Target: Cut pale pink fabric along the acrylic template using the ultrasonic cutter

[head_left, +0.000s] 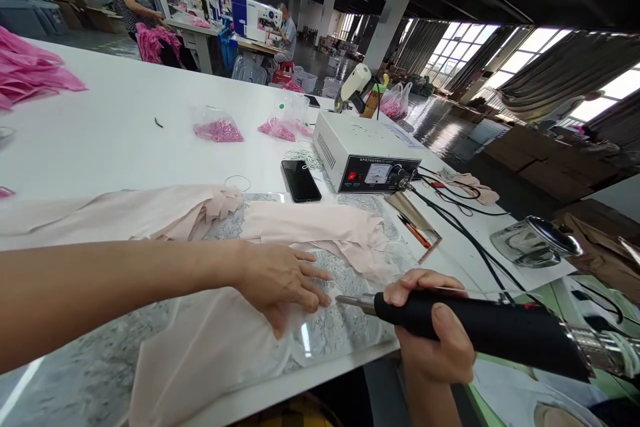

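My left hand [287, 280] lies palm down with its fingers spread, on the edge of a pale pink fabric piece [200, 347]. My right hand [440, 333] is wrapped round a black corded hand tool [480, 327] with a slim metal tip. That tip points left, close to my left fingertips; whether it touches the fabric I cannot tell. Under both is a clear sheet over a grey marbled mat [345, 313]. Beyond my left hand lies a stack of pale pink fabric pieces [310, 221], and a longer pile [110, 213] stretches to the left.
Past the mat are a phone [301, 181] and a white control box [365, 147] with cables. To the right stand pens [415, 232] and a lidded glass jar [530, 243]. Bags of pink bits [217, 128] and pink fabric [35, 70] lie farther back. Two people work behind.
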A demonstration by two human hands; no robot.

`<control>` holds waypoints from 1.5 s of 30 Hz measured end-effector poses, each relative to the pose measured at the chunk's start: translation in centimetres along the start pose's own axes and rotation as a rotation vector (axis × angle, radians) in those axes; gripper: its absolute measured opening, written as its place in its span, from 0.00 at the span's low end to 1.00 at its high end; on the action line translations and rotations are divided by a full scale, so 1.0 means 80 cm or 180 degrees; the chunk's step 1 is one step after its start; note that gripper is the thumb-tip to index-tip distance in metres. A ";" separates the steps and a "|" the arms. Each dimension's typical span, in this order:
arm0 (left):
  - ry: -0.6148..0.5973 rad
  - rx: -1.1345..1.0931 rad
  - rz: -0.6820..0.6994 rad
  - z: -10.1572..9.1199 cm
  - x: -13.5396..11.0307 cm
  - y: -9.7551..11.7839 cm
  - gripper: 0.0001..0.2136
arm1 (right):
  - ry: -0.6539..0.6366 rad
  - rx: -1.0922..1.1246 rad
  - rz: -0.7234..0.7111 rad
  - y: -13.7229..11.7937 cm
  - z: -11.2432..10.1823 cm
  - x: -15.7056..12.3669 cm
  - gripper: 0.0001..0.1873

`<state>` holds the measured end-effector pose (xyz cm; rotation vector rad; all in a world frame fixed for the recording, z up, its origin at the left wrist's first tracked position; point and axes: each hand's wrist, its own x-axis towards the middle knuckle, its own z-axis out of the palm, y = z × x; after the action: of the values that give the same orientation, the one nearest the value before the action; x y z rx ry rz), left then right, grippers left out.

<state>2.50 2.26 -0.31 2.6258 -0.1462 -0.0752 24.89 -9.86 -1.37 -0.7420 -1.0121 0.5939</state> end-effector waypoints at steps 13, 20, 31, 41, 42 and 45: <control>0.0119 -0.0450 -0.0308 0.000 0.005 -0.001 0.15 | 0.0085 0.0116 0.0081 -0.020 0.013 -0.016 0.10; 0.0328 -0.0558 -0.0291 0.005 0.006 -0.004 0.17 | 0.0143 0.0074 0.0205 -0.020 0.029 -0.020 0.10; 0.0461 -0.0634 -0.0219 0.011 0.004 -0.010 0.18 | 0.0010 -0.0080 0.0233 -0.019 0.031 -0.021 0.08; 0.0321 -0.0680 -0.0241 0.007 0.007 -0.009 0.16 | -0.0010 -0.0131 0.0291 -0.026 0.037 -0.022 0.08; 0.0332 -0.0691 -0.0256 0.007 0.007 -0.009 0.16 | -0.0012 -0.0137 0.0298 -0.026 0.037 -0.024 0.09; 0.0360 -0.0730 -0.0274 0.006 0.006 -0.008 0.16 | -0.0050 -0.0145 0.0258 -0.025 0.040 -0.028 0.09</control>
<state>3.03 2.51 -1.09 2.3995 0.0142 0.0261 21.28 -11.92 0.07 -0.8229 -1.0163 0.6493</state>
